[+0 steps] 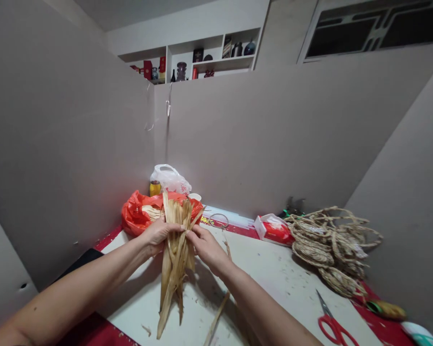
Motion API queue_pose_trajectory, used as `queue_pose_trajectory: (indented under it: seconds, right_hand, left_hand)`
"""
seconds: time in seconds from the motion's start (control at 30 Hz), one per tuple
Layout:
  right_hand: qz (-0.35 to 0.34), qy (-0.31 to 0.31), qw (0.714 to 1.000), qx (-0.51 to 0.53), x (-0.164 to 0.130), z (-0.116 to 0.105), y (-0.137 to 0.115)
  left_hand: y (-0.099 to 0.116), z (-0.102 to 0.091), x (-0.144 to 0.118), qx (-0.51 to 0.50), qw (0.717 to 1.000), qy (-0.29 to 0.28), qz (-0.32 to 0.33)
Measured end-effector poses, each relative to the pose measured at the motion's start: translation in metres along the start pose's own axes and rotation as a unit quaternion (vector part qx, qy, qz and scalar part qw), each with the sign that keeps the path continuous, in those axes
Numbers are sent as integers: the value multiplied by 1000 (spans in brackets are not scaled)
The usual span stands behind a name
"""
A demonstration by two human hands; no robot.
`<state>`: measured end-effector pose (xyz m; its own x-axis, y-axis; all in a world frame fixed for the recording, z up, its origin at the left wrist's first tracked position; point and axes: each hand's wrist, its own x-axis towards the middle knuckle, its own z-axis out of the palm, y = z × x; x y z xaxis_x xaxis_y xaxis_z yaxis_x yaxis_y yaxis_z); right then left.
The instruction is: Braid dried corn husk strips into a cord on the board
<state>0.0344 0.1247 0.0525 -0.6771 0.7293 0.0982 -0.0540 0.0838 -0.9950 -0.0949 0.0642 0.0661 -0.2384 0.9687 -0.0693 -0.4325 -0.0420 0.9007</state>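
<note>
A bundle of long, dried tan leaf strips [173, 274] hangs upright over the white board [267, 283]. My left hand [160, 235] is wrapped round its left side, thumb lying across the front. From the right, my right hand [206, 247] pinches the bundle's middle between thumb and fingers, the two thumbs nearly meeting. Part of both hands' fingers is hidden behind the strips. Just beyond the bundle sits a red plastic bag [133, 214] with pale strips inside. A loose dry strip [216, 319] lies on the board below my right forearm.
On the right are a heap of twisted straw rope [321, 245], red-handled scissors [332, 324] and a red-and-white packet [274, 229]. A white plastic bag [169, 180], a yellow jar [155, 188] and a ring [219, 220] stand or lie towards the back. Grey partitions [260, 139] enclose the table.
</note>
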Motion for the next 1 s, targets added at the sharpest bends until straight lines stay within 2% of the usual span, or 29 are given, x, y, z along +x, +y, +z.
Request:
queue_pose_trajectory:
  seconds: [0.1, 0.23, 0.37, 0.6, 0.77, 0.9, 1.0]
  right_hand:
    - [-36, 20, 999, -11, 3, -3, 3]
    - [-15, 16, 1000, 2, 3, -2, 4]
    - [28, 38, 998, 45, 3, -2, 5]
    - [25, 89, 989, 114, 7, -5, 11]
    - [39, 90, 987, 126, 6, 0, 12]
    - [31, 143, 961, 237, 7, -1, 5]
    - [59, 161, 931, 321, 8, -5, -1]
  left_hand:
    - [-2, -1, 1, 3, 1000, 11, 11]
    - [-3, 2, -2, 4, 1000, 7, 15]
    - [-2, 5, -5, 1, 1000, -16, -6]
    - [-3, -4, 2, -18, 998, 60, 6]
    - [-6, -2, 1, -26, 999, 37, 25]
    - [-4, 0, 0, -29, 998, 61, -4]
    - [1, -1, 0, -17, 996, 81, -46]
